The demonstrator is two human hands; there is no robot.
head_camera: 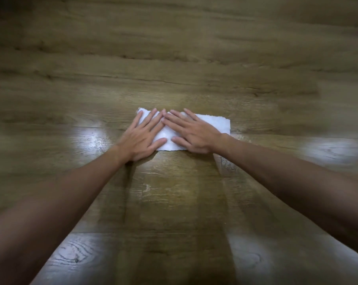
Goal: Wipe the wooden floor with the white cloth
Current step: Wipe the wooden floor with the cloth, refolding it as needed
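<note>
Pressing flat with straight, spread fingers, the left hand (142,136) and right hand (191,133) both lie on the white cloth (215,122), grasping nothing, their fingertips meeting near its far edge. The folded cloth rests on the wooden floor (174,58), where pale light patches gleam either side.

Brown wood-grain planks (174,58) fill the view, with pale glare patches.

Wooden floor (174,58): brown grained planks, glossy finish with pale glare patches near left and right. White cloth (213,122): matt, soft woven fabric with slightly frayed edges.
</note>
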